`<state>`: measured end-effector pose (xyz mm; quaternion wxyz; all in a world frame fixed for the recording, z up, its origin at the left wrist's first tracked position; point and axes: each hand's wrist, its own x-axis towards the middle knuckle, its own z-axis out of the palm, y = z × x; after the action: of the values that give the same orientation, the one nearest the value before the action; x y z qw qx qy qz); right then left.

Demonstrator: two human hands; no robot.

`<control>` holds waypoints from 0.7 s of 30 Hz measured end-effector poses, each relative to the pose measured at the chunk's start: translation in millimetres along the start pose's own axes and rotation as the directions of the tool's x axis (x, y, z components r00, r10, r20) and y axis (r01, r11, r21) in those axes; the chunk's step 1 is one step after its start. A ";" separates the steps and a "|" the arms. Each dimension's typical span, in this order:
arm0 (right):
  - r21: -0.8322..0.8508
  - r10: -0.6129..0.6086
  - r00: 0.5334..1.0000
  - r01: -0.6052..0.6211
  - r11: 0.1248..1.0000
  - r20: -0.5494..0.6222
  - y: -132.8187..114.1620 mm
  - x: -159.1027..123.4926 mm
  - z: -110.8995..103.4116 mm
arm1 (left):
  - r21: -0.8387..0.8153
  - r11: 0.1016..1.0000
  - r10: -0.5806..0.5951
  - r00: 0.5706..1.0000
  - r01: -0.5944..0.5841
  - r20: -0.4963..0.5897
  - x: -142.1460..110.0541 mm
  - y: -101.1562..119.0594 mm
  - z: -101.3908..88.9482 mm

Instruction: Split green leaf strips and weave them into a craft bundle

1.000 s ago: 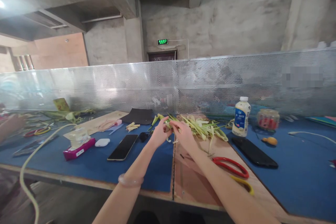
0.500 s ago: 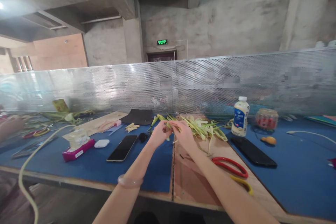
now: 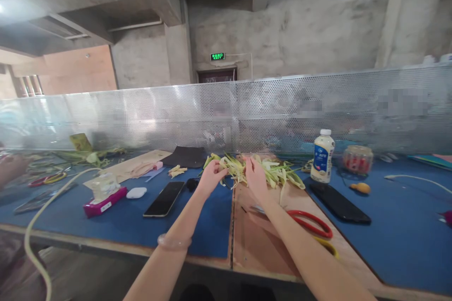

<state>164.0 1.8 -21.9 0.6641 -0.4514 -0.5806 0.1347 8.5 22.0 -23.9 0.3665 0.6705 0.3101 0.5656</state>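
Head view from where I'm standing: both bare hands are over a loose heap of green and cream husk strips point(image 3: 273, 172), spread towards the back of the blue-topped worktop point(image 3: 205, 237) and partly over a bare wooden strip. The left hand point(image 3: 210, 179) is at the heap's near left edge, its grip loosely curled with thumb and fingers a little parted; whether a strip is caught in it, I can't tell. Just beside it, the right hand point(image 3: 257, 181) reaches in among the strips, fingers close together, and I can't make out how tight that grip is or what it has hold of.

Scissors point(image 3: 327, 232) with one red and one yellow handle lie partly under the right forearm. A black phone point(image 3: 164, 200) lies left of the left arm; on the other side, a second phone point(image 3: 341, 204) lies near an upright white-capped bottle point(image 3: 322, 157).
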 end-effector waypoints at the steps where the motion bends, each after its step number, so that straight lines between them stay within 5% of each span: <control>1: 0.008 0.056 0.998 -0.056 0.998 0.022 2.5 0.0 1.0 | -0.017 1.000 -0.006 1.000 0.006 -0.010 0.4 0.0 -0.3; 4: 0.043 0.230 0.959 -0.240 0.970 0.165 7.5 -2.0 5.3 | -0.065 0.998 -0.019 0.999 0.017 -0.029 1.3 0.2 -1.0; 10: 0.102 0.408 0.804 -0.494 0.864 0.433 5.5 -7.0 9.6 | -0.127 0.992 -0.027 0.999 0.023 -0.028 0.5 1.0 -0.7; 16: 0.167 0.416 0.680 -0.619 0.768 0.604 -0.4 -8.0 3.6 | -0.170 0.985 -0.029 1.000 0.027 -0.009 -0.5 2.4 0.0; 21: 0.192 0.396 0.661 -0.634 0.749 0.637 1.0 -10.6 6.5 | -0.192 0.981 -0.032 0.999 0.035 0.016 -0.9 3.5 -0.1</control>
<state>155.5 -2.2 -30.1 0.4730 -0.3948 -0.5517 0.5622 8.3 19.4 -21.4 0.4411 0.6302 0.2628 0.5823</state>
